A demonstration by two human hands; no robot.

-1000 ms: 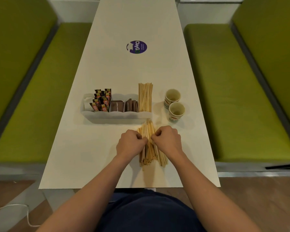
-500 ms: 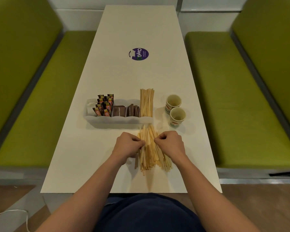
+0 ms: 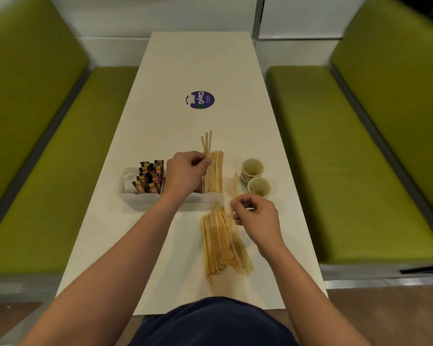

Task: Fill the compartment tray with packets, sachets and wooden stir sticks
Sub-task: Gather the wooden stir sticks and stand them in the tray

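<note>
A white compartment tray lies across the table. Its left part holds white sachets, then dark and orange packets; its right end holds wooden stir sticks. My left hand hovers over the tray's middle and pinches a few stir sticks that point away from me above that right end. A loose pile of stir sticks lies on the table in front of the tray. My right hand is beside the pile's far end, pinching a blurred stick.
Two paper cups stand right of the tray, close to my right hand. A round purple sticker is on the white table farther back. Green benches run along both sides.
Both hands left the pile. My left hand carried a few sticks forward over the tray's right end. My right hand lifted a stick to the right of the pile.
</note>
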